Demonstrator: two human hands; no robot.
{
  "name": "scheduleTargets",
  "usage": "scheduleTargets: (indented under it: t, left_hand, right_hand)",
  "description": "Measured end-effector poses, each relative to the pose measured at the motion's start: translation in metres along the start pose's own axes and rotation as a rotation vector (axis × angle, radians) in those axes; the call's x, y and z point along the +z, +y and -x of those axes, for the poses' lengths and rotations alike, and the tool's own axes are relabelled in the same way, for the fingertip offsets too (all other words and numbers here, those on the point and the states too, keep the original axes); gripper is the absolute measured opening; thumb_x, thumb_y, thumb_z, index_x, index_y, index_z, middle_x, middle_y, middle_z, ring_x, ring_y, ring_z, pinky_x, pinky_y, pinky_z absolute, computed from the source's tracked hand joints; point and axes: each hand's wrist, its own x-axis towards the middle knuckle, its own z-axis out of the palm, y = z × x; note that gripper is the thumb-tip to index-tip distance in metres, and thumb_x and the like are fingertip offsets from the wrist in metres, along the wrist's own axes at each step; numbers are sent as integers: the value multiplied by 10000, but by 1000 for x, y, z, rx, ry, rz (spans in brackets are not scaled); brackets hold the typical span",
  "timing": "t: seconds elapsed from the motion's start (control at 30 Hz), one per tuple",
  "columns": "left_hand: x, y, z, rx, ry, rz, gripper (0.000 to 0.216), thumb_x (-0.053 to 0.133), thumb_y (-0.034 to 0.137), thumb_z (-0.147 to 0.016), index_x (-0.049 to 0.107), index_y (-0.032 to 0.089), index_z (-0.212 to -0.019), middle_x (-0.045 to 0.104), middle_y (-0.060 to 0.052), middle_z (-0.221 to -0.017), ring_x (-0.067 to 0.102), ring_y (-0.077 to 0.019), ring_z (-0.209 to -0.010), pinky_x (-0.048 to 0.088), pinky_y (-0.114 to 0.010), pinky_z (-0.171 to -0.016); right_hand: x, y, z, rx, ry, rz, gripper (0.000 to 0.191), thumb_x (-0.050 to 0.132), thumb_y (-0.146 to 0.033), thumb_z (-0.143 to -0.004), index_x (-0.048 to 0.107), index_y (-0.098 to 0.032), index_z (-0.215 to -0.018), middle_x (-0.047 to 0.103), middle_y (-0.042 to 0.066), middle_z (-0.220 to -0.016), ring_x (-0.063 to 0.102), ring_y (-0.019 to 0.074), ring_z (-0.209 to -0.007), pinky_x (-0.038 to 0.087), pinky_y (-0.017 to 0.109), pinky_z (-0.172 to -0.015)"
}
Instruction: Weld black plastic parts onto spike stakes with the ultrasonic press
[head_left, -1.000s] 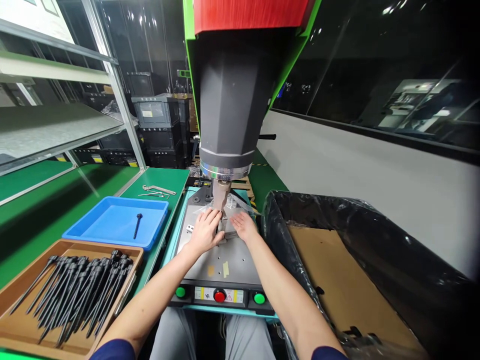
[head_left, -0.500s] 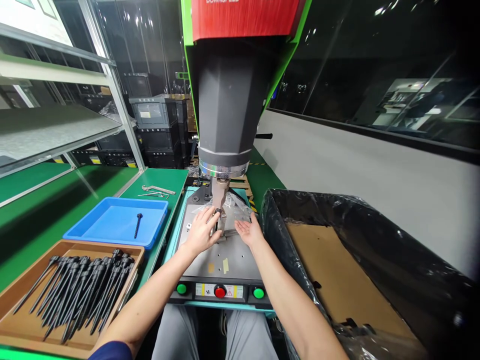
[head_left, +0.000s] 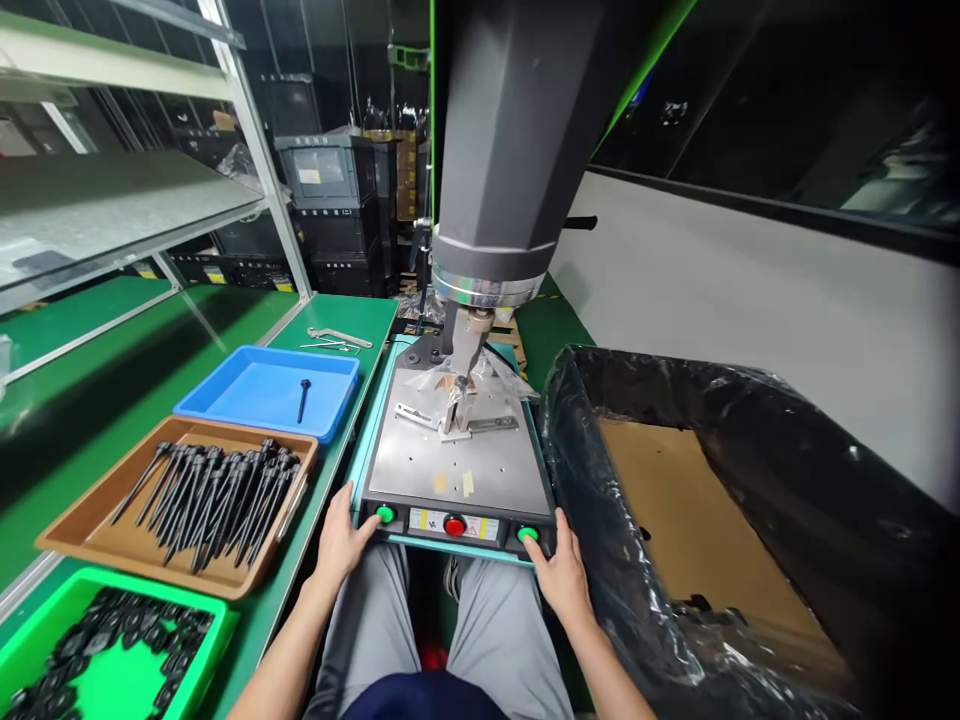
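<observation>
My left hand [head_left: 343, 533] rests at the front left corner of the press base [head_left: 405, 470], its thumb on the left green button [head_left: 385, 514] and its fingers spread along the side. At the opposite corner my right hand [head_left: 561, 572] has its thumb on the right green button [head_left: 528, 534], fingers stretched along the edge. Neither hand holds anything. Between the buttons sits a red button [head_left: 454, 526]. Above the metal plate, the press's tapered tool head [head_left: 469, 343] points down at a small fixture [head_left: 456, 418], where a dark part stands upright, its top close under the tip. Contact there cannot be made out.
On the left stand a blue tray [head_left: 255, 372] with one black bolt-like piece [head_left: 303, 400], a brown tray [head_left: 97, 540] of long black pieces and a green tray [head_left: 112, 690] of small black parts. A bin lined with black plastic [head_left: 592, 500] flanks the right.
Both hands have left the fixture and come back towards me, onto the two green buttons. The view has tilted down and shifted left, bringing the green tray into sight.
</observation>
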Motion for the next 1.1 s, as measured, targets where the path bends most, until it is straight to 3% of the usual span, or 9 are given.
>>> scheduleTargets:
  t: [0.17,0.37,0.5,0.73,1.1]
  left_hand:
    - [10,3,-6,-3,-102,88,550,606,437,-813,510,153,-1274,583,-145,-1291,540,-285,-1229,426,-455,-1039]
    - [10,7,-12,-41,-93,91,547,630,492,-781,538,149,-1198,646,-120,-1123,632,-275,-1000,492,-435,-897]
    - [9,7,-11,-80,-90,72,569,621,503,-771,536,152,-1212,650,-109,-1097,651,-245,-823,512,-440,-833]
    - [5,10,-8,-41,-105,123,503,626,473,-754,594,173,-1156,655,-108,-1121,600,-292,-1123,464,-441,-966]
    - [-8,25,-11,-157,-147,136,562,608,585,-703,596,194,-1106,663,-94,-1127,597,-331,-1146,451,-480,-1002]
  right_hand:
    - [14,8,4,-10,5,-9,927,465,-717,-803,289,-111,-1482,440,221,-1435,450,369,-1306,398,496,-1042]
    - [18,11,5,-31,66,1,912,424,-749,-820,307,-126,-1475,484,223,-1395,488,375,-1270,433,497,-1000]
    - [17,11,5,-40,36,13,910,428,-734,-825,290,-123,-1486,485,226,-1387,491,377,-1267,440,497,-996]
    - [15,4,7,6,13,-6,856,480,-655,-834,258,-166,-1501,457,203,-1417,480,369,-1283,425,507,-1015]
    - [13,-7,6,52,27,-120,818,555,-554,-816,289,-172,-1489,435,173,-1460,443,336,-1326,385,490,-1075]
